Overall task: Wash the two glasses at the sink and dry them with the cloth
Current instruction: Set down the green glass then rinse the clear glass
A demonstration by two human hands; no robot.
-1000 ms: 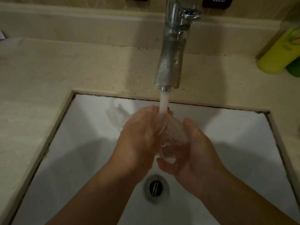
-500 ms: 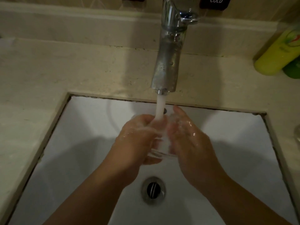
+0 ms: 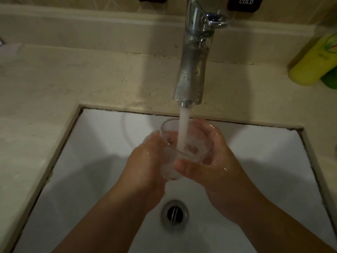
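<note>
A clear glass [image 3: 170, 136] is held over the white sink [image 3: 102, 161], its mouth tilted up toward the chrome tap [image 3: 195, 66]. Water [image 3: 183, 132] runs from the spout straight into the glass. My left hand [image 3: 147, 161] grips its left side. My right hand [image 3: 209, 157] wraps its right side, thumb across the lower wall. Both hands are wet. Only one glass shows, and no cloth is in view.
The drain [image 3: 174, 213] lies just below my hands. A beige stone counter [image 3: 73, 77] surrounds the basin. A yellow-green bottle [image 3: 313, 61] and a darker green one [image 3: 331, 77] lie at the far right. A black "COLD" label [image 3: 245, 2] sits on the wall.
The glass has been turned from lying between my rubbing hands to mouth-up under the stream. My right hand shifted from rubbing its side to cupping it, thumb now in front.
</note>
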